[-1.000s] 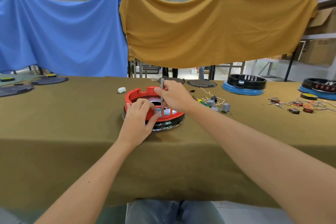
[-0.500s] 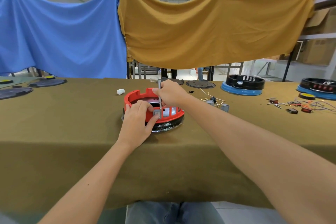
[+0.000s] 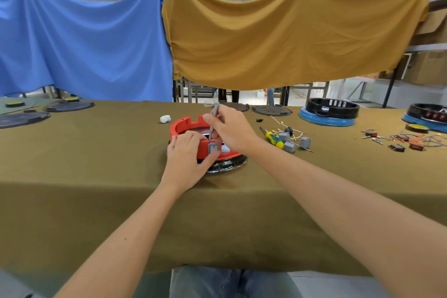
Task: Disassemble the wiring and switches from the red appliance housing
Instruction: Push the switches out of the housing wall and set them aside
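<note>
I see the round red plastic appliance housing (image 3: 186, 126) sitting on a black base near the middle of the bench (image 3: 96, 176), which is draped in an olive-brown cloth. My left hand (image 3: 186, 162) grips the near wall of the housing, fingers curled over its rim and the thumb lying just under the small grey rocker switch (image 3: 213, 148) set in that wall. My right hand (image 3: 232, 126) pinches a slim grey screwdriver (image 3: 213, 118), held almost upright, its tip going down inside the housing right behind the switch; I cannot tell exactly what the tip touches.

To the right of the housing, a screwdriver with a yellow and green handle (image 3: 274, 139) lies on the cloth, and just beside it sit several loose grey switches (image 3: 290, 146) with pale thin wires (image 3: 290, 128). A small white lump (image 3: 165, 118) lies to the left behind the housing. Further right I see a black ring housing on a blue base (image 3: 329, 113), and a scatter of dark and red small parts with coloured wires (image 3: 401, 143). Flat dark round plates (image 3: 70, 106) rest at the far left. A blue cloth (image 3: 79, 38) and a mustard cloth (image 3: 278, 31) hang behind the bench.
</note>
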`<state>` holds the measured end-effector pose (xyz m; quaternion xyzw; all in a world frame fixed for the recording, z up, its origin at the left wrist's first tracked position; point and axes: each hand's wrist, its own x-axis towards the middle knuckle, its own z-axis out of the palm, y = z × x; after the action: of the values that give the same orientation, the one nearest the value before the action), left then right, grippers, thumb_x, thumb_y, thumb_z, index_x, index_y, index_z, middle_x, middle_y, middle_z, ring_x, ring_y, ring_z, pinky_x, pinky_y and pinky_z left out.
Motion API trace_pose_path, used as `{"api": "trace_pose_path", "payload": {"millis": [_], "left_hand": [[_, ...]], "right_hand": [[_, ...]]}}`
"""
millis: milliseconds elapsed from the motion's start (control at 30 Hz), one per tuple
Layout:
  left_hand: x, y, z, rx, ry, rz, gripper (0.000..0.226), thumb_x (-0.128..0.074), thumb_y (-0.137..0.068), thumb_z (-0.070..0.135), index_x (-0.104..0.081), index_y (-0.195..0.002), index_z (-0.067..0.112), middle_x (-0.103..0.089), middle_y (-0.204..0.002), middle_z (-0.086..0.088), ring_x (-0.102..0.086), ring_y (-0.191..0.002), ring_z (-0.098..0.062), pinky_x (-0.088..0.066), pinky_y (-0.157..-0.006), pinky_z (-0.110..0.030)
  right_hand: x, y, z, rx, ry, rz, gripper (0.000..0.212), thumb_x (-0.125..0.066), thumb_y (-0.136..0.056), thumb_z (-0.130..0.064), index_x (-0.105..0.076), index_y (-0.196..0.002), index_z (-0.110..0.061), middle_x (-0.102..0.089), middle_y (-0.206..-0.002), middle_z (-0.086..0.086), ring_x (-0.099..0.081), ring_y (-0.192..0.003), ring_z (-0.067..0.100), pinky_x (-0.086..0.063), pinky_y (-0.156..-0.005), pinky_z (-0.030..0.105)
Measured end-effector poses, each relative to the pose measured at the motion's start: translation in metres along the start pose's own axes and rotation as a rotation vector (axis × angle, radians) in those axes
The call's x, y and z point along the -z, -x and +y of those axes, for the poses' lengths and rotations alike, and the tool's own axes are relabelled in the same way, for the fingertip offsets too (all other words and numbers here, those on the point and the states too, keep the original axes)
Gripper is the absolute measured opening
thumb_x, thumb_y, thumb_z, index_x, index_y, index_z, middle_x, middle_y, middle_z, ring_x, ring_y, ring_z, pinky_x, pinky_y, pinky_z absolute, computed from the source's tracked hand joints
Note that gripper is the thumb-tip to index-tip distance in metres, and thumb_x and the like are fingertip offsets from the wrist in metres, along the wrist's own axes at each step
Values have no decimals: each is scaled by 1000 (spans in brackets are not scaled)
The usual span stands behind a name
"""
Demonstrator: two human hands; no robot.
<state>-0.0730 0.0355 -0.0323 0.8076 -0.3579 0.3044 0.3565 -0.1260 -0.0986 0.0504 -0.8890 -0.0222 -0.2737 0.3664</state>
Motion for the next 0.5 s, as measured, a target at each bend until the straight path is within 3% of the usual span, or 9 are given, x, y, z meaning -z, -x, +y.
{"api": "trace_pose_path", "payload": {"millis": [233,367,500], "left_hand": [[-1,0,-1,-1,-55,-7,36,-60,-91,50,-58,-106,18,-52,-102,7,-45,-105,-14,-33,-107,-52],[-1,0,0,-4,-59,-15,36,-59,-91,52,-58,-105,19,-52,-100,6,-46,-104,-14,-33,-107,-51],[-1,0,0,-4,-67,-11,35,-62,-90,50,-58,-102,17,-52,-99,5,-47,-104,-16,-34,-106,-51]], "right_hand": [[1,-1,1,0,44,-53,24,-54,-103,-33,-56,-90,-12,-69,-70,1,-70,-66,20,-60,-74,50],[2,-4,-3,-24,115,-90,28,-52,-103,-33,-58,-96,-7,-70,-80,8,-70,-76,26,-58,-79,51],[5,-12,-12,-74,169,-160,30,-49,-104,-31,-56,-97,-2,-73,-78,10,-72,-74,26,-58,-81,49]]}}
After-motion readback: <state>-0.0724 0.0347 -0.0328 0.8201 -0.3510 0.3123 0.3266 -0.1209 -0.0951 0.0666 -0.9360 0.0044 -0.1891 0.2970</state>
